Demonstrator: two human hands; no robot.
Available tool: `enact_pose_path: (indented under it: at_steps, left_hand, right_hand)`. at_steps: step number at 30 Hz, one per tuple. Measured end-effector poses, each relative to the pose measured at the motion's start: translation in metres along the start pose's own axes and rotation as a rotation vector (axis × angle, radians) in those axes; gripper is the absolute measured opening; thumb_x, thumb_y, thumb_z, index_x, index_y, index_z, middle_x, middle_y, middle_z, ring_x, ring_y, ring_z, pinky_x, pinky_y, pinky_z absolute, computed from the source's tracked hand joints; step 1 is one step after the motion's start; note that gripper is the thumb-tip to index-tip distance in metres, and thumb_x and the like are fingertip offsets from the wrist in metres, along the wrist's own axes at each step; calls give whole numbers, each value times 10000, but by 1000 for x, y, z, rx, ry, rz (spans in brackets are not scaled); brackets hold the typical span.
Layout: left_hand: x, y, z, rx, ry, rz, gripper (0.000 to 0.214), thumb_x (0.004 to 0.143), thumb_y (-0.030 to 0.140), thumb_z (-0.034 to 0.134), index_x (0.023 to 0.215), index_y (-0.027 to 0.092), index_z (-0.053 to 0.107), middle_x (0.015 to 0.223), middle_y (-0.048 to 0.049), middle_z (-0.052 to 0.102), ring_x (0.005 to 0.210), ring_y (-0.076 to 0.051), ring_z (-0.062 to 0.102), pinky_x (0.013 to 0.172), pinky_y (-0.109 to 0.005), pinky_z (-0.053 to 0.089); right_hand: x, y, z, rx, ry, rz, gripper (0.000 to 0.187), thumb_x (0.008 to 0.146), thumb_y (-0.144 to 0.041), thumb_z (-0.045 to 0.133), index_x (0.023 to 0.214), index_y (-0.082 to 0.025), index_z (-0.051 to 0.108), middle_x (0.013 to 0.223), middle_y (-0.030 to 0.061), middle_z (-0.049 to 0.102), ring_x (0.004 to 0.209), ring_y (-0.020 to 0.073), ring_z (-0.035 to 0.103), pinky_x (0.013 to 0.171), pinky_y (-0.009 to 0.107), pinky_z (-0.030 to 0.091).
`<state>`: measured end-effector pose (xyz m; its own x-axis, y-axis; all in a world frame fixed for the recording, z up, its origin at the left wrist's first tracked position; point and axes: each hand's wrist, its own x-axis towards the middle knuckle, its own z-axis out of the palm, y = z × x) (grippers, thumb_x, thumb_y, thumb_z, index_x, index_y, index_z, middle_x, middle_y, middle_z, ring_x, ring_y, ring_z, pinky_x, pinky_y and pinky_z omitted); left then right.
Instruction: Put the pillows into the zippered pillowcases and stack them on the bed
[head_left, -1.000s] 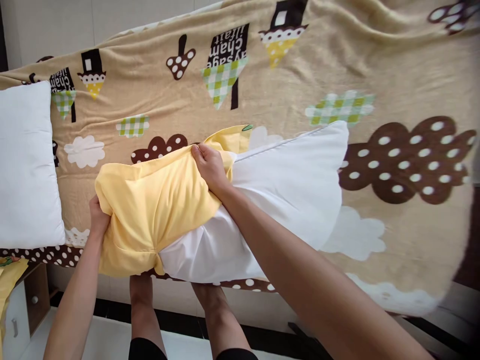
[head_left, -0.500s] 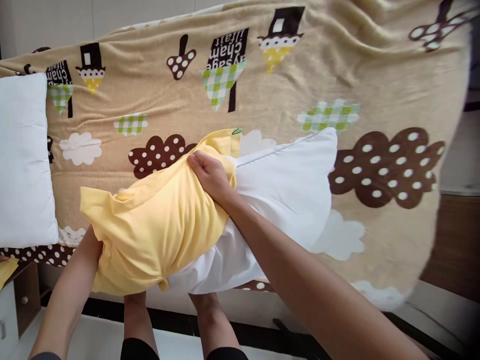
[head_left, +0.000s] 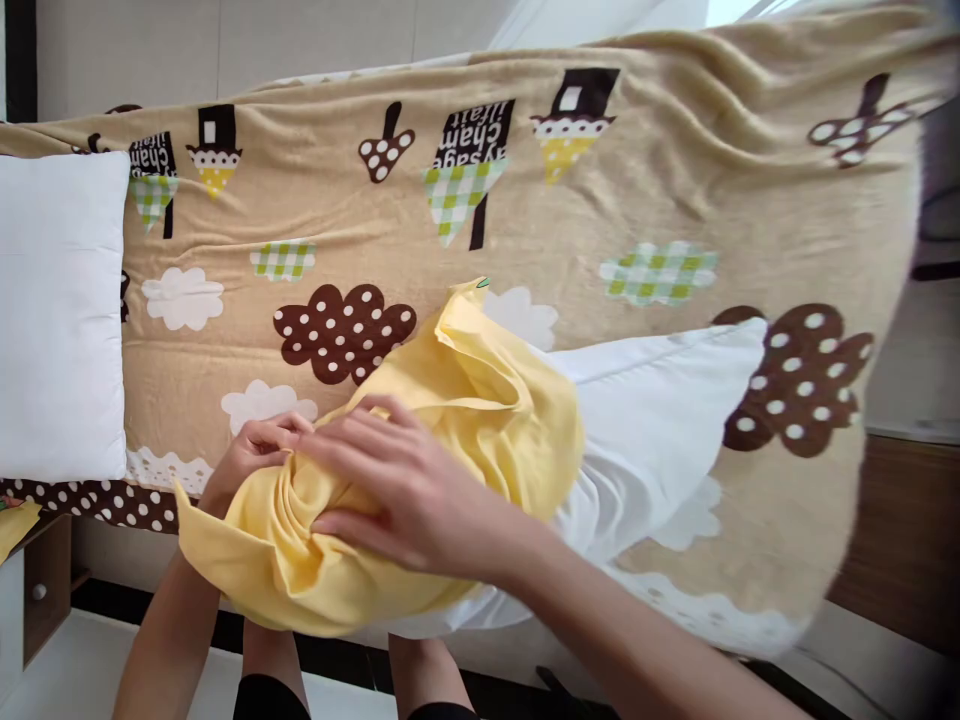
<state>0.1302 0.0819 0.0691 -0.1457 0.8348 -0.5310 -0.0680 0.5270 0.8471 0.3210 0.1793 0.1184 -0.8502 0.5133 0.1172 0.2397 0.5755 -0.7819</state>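
Observation:
A white pillow [head_left: 660, 420] lies at the near edge of the bed, its left part inside a yellow pillowcase [head_left: 465, 400]. My left hand [head_left: 251, 460] is closed on bunched yellow fabric at the case's left end. My right hand [head_left: 397, 490] rests on top of the case beside it, fingers bent and pressing into the gathered fabric. The pillow's right half sticks out bare to the right.
A tan blanket [head_left: 645, 190] printed with brown dotted clouds and checked trees covers the bed. A second white pillow [head_left: 60, 310] lies at the far left. A small wooden cabinet [head_left: 41, 590] stands at lower left. My legs show below the bed edge.
My right hand left the case's opening near the middle and came down to the left end beside my left hand. The pillow shifted right and the case is more bunched.

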Motion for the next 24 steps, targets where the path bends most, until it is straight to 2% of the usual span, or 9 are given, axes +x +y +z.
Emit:
enact_pose_path:
  at_steps: [2, 6, 9, 12, 15, 17, 20, 22, 24]
  left_hand:
    - [-13, 2, 3, -180, -153, -58, 270, 861, 400, 643, 686, 197, 672, 886, -64, 696, 818, -196, 656, 800, -360, 535]
    - [-39, -5, 5, -293, -135, -124, 295, 839, 444, 665, 697, 187, 689, 759, -68, 709, 783, -224, 678, 777, -370, 539]
    - [-57, -9, 9, -344, -255, -100, 371, 817, 494, 679, 613, 188, 634, 718, -78, 705, 809, -247, 693, 794, -398, 549]
    - [-73, -7, 14, -315, -364, 47, 449, 813, 538, 671, 548, 190, 566, 864, -106, 727, 942, -256, 683, 907, -430, 530]
    - [-88, -5, 15, -174, -375, 117, 450, 840, 543, 640, 572, 193, 550, 940, -112, 729, 1026, -258, 667, 958, -437, 517]
    - [-103, -7, 10, -28, -287, 150, 336, 873, 479, 621, 689, 198, 608, 1008, -110, 723, 1068, -251, 655, 964, -431, 521]
    - [-142, -14, -1, 233, 216, 283, 82, 869, 283, 621, 935, 249, 658, 1011, -82, 700, 990, -229, 666, 855, -405, 571]
    - [-178, -18, -5, 335, 476, 387, 240, 857, 195, 558, 1040, 316, 657, 912, -72, 695, 886, -244, 674, 754, -422, 588]
    - [-213, -21, -2, 392, 496, 525, 384, 837, 172, 513, 1138, 373, 641, 800, -67, 698, 786, -269, 681, 679, -447, 589]
  right_hand:
    - [-12, -19, 13, -8, 58, -45, 314, 928, -357, 541, 1189, -224, 655, 960, 88, 695, 835, 202, 611, 764, 365, 456]
    - [-52, -36, 14, 116, 122, 12, 241, 876, -181, 537, 1039, -258, 697, 906, 78, 673, 775, 194, 598, 684, 350, 477]
    - [-67, -51, -5, 257, -26, 104, 270, 940, -265, 463, 1106, -250, 675, 871, 82, 679, 756, 202, 619, 672, 347, 498]
    - [-63, -68, -15, 165, -163, 269, 318, 959, -371, 497, 1192, -221, 652, 769, 57, 675, 678, 186, 617, 641, 312, 481]
    - [-56, -74, -9, 188, -372, 356, 292, 985, -327, 458, 1068, -213, 714, 722, 38, 680, 623, 147, 602, 621, 271, 429]
    - [-56, -71, -3, 338, -451, 491, 361, 999, -328, 408, 915, -192, 731, 693, 29, 670, 599, 126, 567, 616, 256, 402]
    - [-57, -61, 4, 618, -462, 770, 473, 930, -533, 493, 707, -155, 668, 655, 21, 608, 607, 121, 491, 570, 244, 356]
    - [-57, -53, 6, 779, -448, 920, 554, 824, -667, 571, 635, -148, 618, 618, 7, 541, 606, 115, 436, 548, 243, 322]
    - [-55, -47, 9, 874, -425, 1020, 587, 732, -722, 636, 634, -143, 613, 617, -3, 511, 621, 112, 417, 560, 242, 320]
